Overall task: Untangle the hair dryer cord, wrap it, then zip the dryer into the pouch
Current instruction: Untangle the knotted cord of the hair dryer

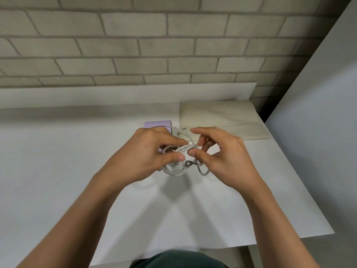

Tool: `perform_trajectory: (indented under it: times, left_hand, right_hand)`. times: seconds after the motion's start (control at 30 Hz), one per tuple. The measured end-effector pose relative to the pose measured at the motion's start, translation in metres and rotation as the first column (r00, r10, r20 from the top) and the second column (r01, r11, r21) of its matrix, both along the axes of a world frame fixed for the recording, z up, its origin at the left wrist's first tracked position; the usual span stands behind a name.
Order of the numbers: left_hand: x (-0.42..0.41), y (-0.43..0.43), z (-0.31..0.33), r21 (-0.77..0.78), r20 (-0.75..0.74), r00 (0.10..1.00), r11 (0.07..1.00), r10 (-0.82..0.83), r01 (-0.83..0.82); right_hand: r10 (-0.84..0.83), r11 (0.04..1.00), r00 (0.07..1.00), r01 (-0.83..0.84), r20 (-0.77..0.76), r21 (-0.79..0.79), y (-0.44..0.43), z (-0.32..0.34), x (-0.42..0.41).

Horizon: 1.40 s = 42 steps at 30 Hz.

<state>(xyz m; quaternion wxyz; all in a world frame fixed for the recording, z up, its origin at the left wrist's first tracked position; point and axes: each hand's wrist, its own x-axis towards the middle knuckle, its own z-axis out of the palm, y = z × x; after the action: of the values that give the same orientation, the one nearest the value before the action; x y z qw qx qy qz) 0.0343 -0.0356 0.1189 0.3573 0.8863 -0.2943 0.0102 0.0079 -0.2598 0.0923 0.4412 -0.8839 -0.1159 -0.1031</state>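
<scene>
Left hand: my thumb and curled fingers clamp the gathered loops. That hand acts as the anchor, so the bundle cannot spring apart while the other hand works.
Right hand: my thumb pinches one strand against a bent finger just beside the left thumb. The index finger is lifted and straight, holding nothing.
Pale grey rubbery hair dryer cord: round and smooth, and stiff enough to hold its own curves. It is bunched in overlapping loops between both hands, raised a little off the table. A loop sags below my left thumb.
Why held up: I judge the lift lets the loops hang free, so the crossings show.
Lilac matte plastic hair dryer: a rounded blocky body, mostly hidden behind my left hand. It lies on the table, and the cord runs back towards it.
Flat beige fabric pouch: soft and faintly creased. It lies at the far right near the wall, just beside the dryer and untouched. I cannot tell whether its zip is open.
White smooth table: it bears the dryer and the pouch.
Stage: untangling, as I judge it; wrapping not yet begun.
</scene>
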Motion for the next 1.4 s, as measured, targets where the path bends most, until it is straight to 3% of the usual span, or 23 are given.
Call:
perform_trajectory:
  times: [0.07,0.13,0.2,0.27,0.4,0.53,0.67,0.77,0.9,1.0,1.1,1.23,1.3,1.4]
  left_hand:
    - [0.001,0.001,0.002,-0.038,-0.054,0.999,0.999,0.006,-0.008]
    - [0.002,0.002,0.005,-0.104,-0.134,0.991,0.994,0.008,-0.022]
    - [0.004,0.004,0.010,-0.217,-0.304,0.953,0.974,-0.006,-0.063]
    - [0.007,0.008,0.012,-0.208,-0.381,0.925,0.975,-0.010,-0.075]
    - [0.015,0.013,0.012,0.096,-0.229,0.971,0.990,-0.075,0.099]
    - [0.017,0.002,0.013,0.228,-0.092,0.993,0.970,-0.069,0.088]
    - [0.013,-0.008,0.009,0.229,0.092,0.996,0.972,0.024,-0.044]
    - [0.008,-0.012,0.004,0.173,0.172,0.967,0.960,0.191,-0.220]
    - [0.005,-0.007,-0.002,-0.048,0.137,0.922,0.932,0.363,-0.360]
    - [0.007,0.003,-0.007,-0.048,0.070,0.911,0.914,0.405,-0.403]
    - [0.012,0.011,-0.007,0.071,0.119,0.941,0.943,0.317,-0.326]
    - [0.015,0.011,0.001,0.256,0.322,0.944,0.967,-0.073,-0.012]
    - [0.017,0.009,0.002,0.315,0.431,0.889,0.949,-0.154,0.012]
    - [0.018,0.007,0.004,0.306,0.538,0.836,0.949,-0.107,-0.076]
  right_hand:
    - [0.088,0.993,0.996,-0.089,-0.013,-0.079,-0.001,0.001,0.002]
    - [0.118,0.992,0.989,-0.122,-0.089,-0.042,-0.001,0.004,0.004]
    - [0.114,0.993,0.988,-0.115,-0.104,-0.008,0.000,0.007,0.005]
    - [0.114,0.993,0.989,-0.117,-0.096,-0.020,0.000,0.008,0.006]
    - [0.079,0.996,0.993,-0.083,-0.091,-0.041,0.001,0.006,0.007]
    - [0.079,0.997,0.994,-0.078,-0.078,0.008,0.002,0.002,0.008]
    - [0.097,0.988,0.989,-0.083,-0.110,0.127,-0.002,0.001,0.007]
    - [0.163,0.976,0.973,-0.135,-0.162,0.173,-0.004,0.001,0.006]
    - [0.178,0.956,0.969,-0.129,-0.172,0.262,-0.005,0.003,0.006]
    - [0.187,0.953,0.966,-0.134,-0.178,0.272,-0.001,0.005,0.006]
    - [0.175,0.962,0.967,-0.128,-0.185,0.241,0.004,0.004,0.007]
    - [0.168,0.966,0.968,-0.124,-0.186,0.229,0.006,0.005,0.006]
    - [0.166,0.965,0.970,-0.121,-0.180,0.234,0.006,0.008,0.006]
    - [0.142,0.960,0.977,-0.095,-0.162,0.265,0.006,0.012,0.005]
